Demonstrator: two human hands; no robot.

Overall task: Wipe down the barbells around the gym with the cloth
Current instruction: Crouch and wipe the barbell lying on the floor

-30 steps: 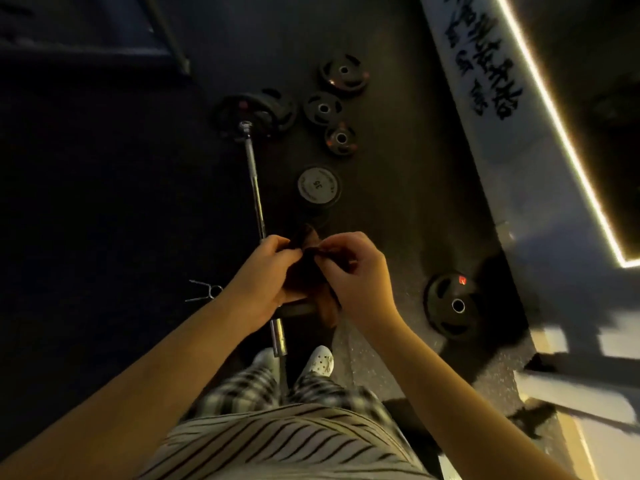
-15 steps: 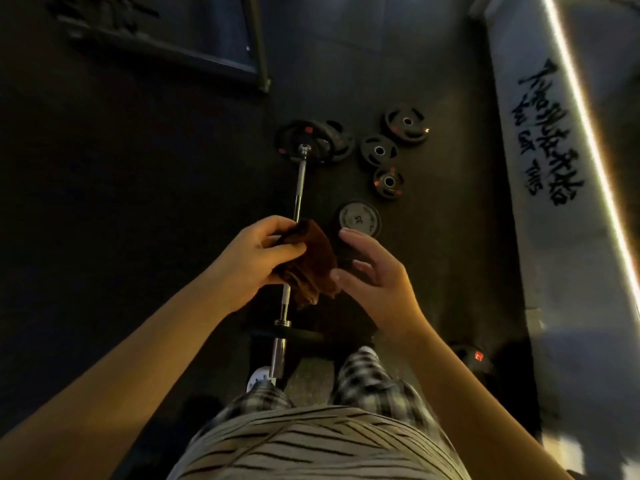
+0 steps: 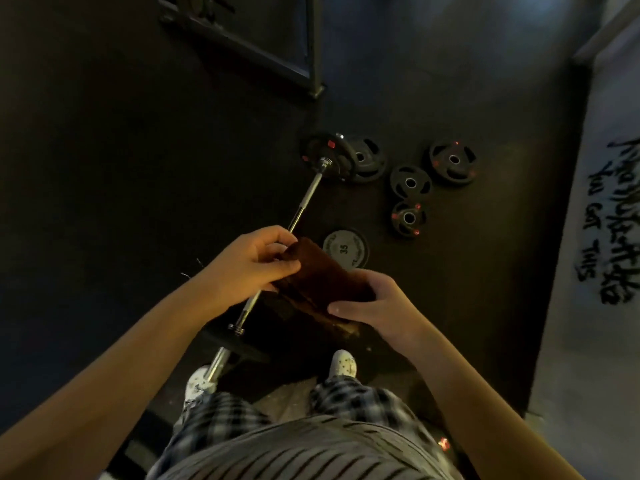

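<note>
Dark rubber gym flooring (image 3: 138, 168) filled most of the head view, with a black metal rack frame (image 3: 277, 53) at 12 o'clock and a pale wall panel with black brush lettering (image 3: 588, 341) down the 3 o'clock edge.

From my feed, the long chrome steel barbell (image 3: 304, 202) lay on the floor, running from a black plate (image 3: 329, 157) at about 12 o'clock back toward the person's white shoes (image 3: 341, 365) at 6 o'clock. Four loose black iron plates (image 3: 410, 183) sat at 1 o'clock, and a grey disc marked 35 (image 3: 344, 249) lay just right of centre.

The folded dark brown cloth (image 3: 322, 275) was at centre frame, stretched between both hands and crossing over the bar in the picture. I could not tell whether it touched the shaft; it looked held above it. The left hand (image 3: 249, 268) pinched the cloth's upper end, thumb against curled fingers. The right hand (image 3: 377, 303) had its fingers wrapped round the lower end.

I judged the task to be at the readying stage for this bar: cloth gathered and gripped, no wiping contact evident. The dim light gave me no way to say which parts of the shaft were clean. Its whole length, and any other barbells out of view, seemed left to do.
</note>
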